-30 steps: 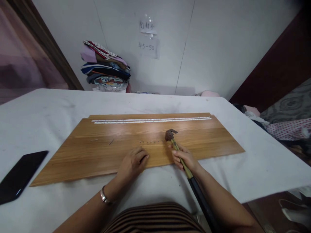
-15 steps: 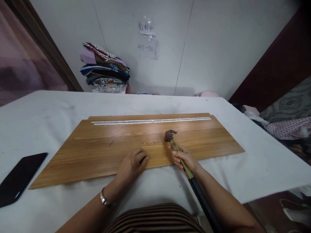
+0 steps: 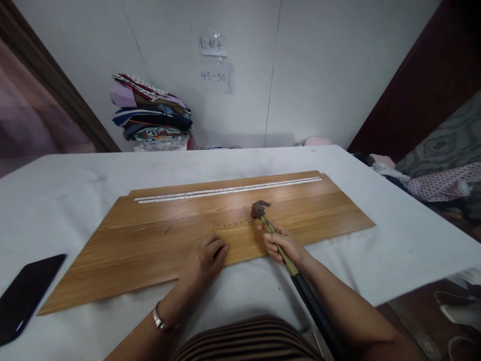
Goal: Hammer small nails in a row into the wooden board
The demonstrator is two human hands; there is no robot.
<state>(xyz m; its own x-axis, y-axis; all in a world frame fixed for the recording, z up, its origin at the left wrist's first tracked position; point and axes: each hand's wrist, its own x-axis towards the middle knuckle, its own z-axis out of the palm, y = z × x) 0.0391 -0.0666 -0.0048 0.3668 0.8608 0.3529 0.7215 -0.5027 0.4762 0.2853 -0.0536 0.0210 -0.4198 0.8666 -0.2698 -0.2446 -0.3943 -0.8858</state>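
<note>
Pale wall (image 3: 323, 75) behind, with two notes (image 3: 213, 46) on it, and one stack of folded cloth (image 3: 154, 113) at its foot, left of the notes. On the white table (image 3: 361, 271) lies one wooden board (image 3: 131, 255); one phone (image 3: 28, 298) sits just beside its left end. Two white strips (image 3: 225, 191) run side by side along the board's far part. Two loose nails (image 3: 167, 230) lie left of centre, apart from a row of about seven tiny studs (image 3: 230, 223), too small to count surely.

The left hand (image 3: 205, 255) rests on the board's near edge, below the row, fingers curled in; nothing shows in them. One bracelet (image 3: 158, 319) circles that wrist. The right hand (image 3: 283, 245) is closed round the handle of one hammer (image 3: 257, 209). Its head is at the row's right end and may hide part of it; whether it touches the board, I cannot tell.
</note>
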